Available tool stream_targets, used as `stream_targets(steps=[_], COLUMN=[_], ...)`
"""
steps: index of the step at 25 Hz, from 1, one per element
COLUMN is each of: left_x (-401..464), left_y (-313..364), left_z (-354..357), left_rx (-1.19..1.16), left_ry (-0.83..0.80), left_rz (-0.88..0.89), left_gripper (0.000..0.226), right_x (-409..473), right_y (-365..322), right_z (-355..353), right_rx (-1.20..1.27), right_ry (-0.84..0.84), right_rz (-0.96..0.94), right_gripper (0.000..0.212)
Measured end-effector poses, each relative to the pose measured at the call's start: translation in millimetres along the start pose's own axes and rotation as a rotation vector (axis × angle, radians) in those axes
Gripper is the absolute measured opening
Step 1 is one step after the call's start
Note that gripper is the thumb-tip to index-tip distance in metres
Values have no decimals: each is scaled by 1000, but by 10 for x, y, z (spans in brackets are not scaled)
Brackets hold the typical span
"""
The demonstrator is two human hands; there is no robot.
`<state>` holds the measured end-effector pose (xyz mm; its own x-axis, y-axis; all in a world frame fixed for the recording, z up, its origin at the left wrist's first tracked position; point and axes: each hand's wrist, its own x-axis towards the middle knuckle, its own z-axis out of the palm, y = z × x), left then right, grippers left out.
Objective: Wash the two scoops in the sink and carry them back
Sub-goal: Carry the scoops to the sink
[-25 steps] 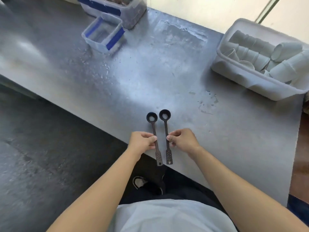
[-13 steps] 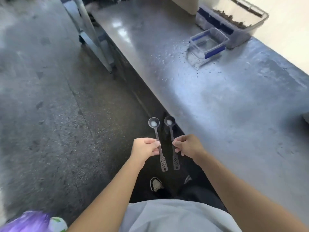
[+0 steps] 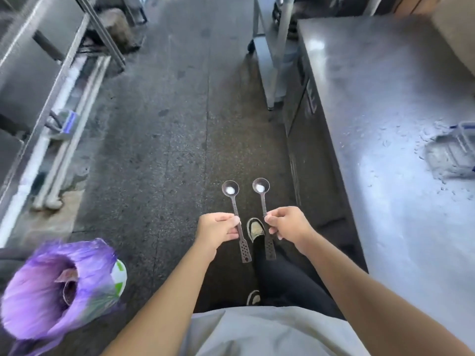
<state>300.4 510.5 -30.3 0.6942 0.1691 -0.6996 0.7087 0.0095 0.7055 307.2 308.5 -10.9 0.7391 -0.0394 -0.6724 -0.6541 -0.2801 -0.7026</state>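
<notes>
Two dark, long-handled scoops are held side by side over the floor, bowls pointing away from me. My left hand [image 3: 218,229] grips the left scoop [image 3: 230,188] by the middle of its handle. My right hand [image 3: 286,224] pinches the right scoop [image 3: 261,186] the same way. Each bowl shows a bright white spot inside; whether it is glare or residue I cannot tell. The perforated handle ends stick out below both fists. No sink is in view.
A steel counter [image 3: 380,129] runs along the right, with a clear blue-trimmed container [image 3: 455,152] on its wet top. Metal shelving [image 3: 51,80] lines the left. A purple bag [image 3: 48,289] sits at lower left. A dark floor aisle [image 3: 180,98] runs ahead between them.
The view has swung left, away from the counter and down the aisle. Both hands still hold the scoops in the same grip, now over the floor instead of the countertop.
</notes>
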Motion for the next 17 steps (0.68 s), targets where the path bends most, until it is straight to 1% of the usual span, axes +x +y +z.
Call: stream_targets(steps=[3,7,12,17], left_x=[330,788,1205,1478], left_y=[226,685,1246,1562], left_z=[-109,-215,-427,-751], left_rx=[-31,-79,-167,-285], left_ry=[69,171,263,357], left_rz=[-11,-59,-95,-98], left_gripper=[6,9,14,15], right_x=[422,1068,1692,2153], right_y=[-354,-909,-1653,-2252], right_z=[113,244,444,800], right_rx=[-43,-179,-319,-430], right_ry=[-77,-160,-268,-341], right_rz=[-9,-21,-44,-93], right_gripper=[14,15,11,9])
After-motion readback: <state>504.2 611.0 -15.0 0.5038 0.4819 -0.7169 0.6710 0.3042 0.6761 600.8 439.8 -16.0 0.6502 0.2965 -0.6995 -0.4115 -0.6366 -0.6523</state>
